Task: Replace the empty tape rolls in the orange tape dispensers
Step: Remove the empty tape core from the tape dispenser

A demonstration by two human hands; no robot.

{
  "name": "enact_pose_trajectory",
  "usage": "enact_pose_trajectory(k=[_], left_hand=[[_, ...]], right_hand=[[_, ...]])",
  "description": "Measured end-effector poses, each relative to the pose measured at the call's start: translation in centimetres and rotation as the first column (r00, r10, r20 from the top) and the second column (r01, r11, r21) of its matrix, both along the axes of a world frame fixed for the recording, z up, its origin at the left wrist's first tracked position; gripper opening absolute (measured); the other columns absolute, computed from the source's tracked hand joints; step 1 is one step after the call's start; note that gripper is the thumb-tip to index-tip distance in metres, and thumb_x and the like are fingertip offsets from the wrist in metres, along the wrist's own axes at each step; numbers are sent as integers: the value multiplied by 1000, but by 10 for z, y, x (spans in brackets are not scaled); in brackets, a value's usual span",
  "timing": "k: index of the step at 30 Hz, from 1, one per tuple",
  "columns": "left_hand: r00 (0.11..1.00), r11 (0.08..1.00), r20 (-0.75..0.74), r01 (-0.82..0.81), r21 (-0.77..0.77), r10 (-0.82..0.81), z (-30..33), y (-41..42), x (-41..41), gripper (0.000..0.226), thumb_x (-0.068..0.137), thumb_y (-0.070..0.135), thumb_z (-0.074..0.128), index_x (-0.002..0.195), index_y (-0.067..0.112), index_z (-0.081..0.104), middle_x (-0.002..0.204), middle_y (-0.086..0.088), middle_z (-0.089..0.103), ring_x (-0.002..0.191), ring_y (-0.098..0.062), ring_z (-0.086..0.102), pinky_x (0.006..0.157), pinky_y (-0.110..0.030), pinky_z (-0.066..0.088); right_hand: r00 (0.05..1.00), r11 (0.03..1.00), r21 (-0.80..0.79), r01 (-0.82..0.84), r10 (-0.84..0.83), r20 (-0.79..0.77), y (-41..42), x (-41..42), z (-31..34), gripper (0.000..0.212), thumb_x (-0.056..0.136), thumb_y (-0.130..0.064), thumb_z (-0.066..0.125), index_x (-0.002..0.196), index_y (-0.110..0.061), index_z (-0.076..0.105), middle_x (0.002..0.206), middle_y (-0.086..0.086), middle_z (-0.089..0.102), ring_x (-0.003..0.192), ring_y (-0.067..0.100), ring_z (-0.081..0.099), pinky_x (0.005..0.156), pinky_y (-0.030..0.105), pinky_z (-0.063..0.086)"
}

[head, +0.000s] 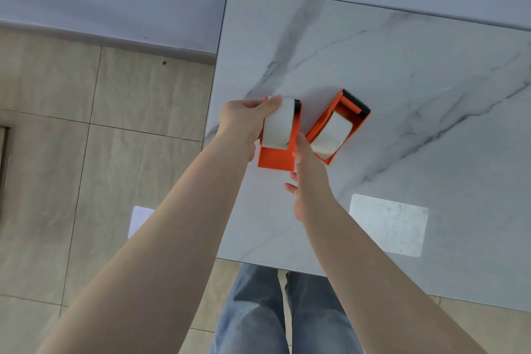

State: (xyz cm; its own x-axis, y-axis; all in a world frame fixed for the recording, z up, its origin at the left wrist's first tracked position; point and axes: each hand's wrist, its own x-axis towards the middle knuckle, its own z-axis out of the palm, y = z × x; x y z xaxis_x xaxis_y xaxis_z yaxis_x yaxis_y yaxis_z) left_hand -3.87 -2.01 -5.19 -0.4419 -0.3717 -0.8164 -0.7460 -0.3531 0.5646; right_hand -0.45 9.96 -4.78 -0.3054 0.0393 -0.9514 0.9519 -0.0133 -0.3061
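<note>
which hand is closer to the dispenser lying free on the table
Right. The right hand has its fingertips just beside the near end of the free dispenser; the left hand grips the other dispenser, farther left.

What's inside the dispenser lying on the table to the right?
The right dispenser holds a whitish tape roll between its orange side walls. The roll's core and hub are covered, so how full it is cannot be told. Neither hand grips it.
</note>
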Motion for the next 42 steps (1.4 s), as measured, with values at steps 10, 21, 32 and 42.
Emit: enact_pose_trajectory(k=[10, 21, 32, 42], left_hand=[[997, 997, 0, 78, -9, -78, 1, -3, 5, 50, 70, 54, 76, 96, 12, 72, 93, -7, 75, 91, -28, 71, 89, -46, 57], [997, 999, -60, 50, 8, -50, 5, -2, 13, 30, 89, 37, 67, 108, 14, 69, 102, -7, 74, 94, -24, 71, 90, -40, 56], [991, 981, -54, 108, -163, -119, 13, 1, 3, 18, 90, 38, 64, 97, 22, 70, 95, -2, 70, 79, -18, 62, 67, -27, 53], [986, 981, -98, 115, -159, -132, 15, 1, 7, 12, 87, 30, 70, 94, 21, 72, 80, 4, 68, 61, -10, 56, 56, -21, 43]], right_hand=[[976, 928, -336, 161, -199, -82, -13, -18, -5, 46, 86, -48, 66, 121, -18, 62, 120, 4, 68, 111, 20, 64, 101, 38, 48], [954, 924, -286, 254, -288, -82, -13, -23, -6, 53, 82, -38, 75, 124, -11, 58, 119, 9, 68, 108, 22, 66, 94, 36, 55], [946, 920, -270, 285, -315, -75, -9, -28, -4, 50, 82, -41, 74, 119, -11, 60, 116, 8, 69, 104, 20, 67, 92, 34, 54], [936, 920, -226, 320, -344, -76, -16, -27, -2, 54, 79, -41, 77, 121, -13, 61, 118, 5, 69, 106, 20, 68, 87, 33, 56]])
